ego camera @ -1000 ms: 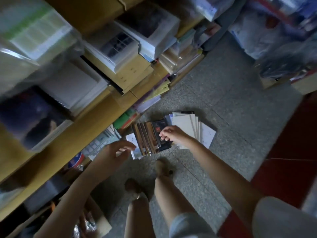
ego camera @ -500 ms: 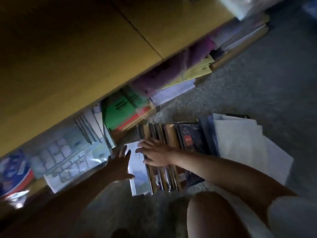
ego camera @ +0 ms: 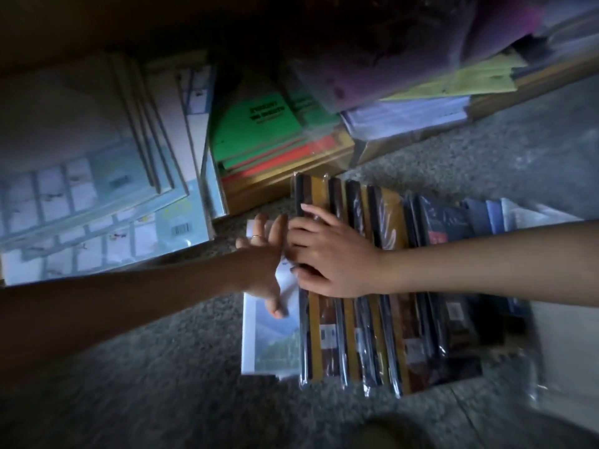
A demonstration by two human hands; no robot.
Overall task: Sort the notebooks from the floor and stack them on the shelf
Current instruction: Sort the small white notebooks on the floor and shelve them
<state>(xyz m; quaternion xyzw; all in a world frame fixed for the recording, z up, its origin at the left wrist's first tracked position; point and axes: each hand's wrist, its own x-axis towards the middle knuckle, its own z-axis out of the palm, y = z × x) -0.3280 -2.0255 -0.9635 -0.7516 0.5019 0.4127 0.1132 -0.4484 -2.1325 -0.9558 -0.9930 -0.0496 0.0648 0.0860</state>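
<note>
Wrapped notebooks, likely stiff, slippery, best gripped edgewise, are pressed flat-fingered by the right hand; the white notebook by the left hand.

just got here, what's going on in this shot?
A person is working through a row of wrapped notebooks fanned out on the floor in front of a low shelf. The right hand lies across the brown-and-yellow notebooks; the left hand touches the white notebook at the row's end. Nothing is lifted yet. Green books sit on the shelf behind.
</note>
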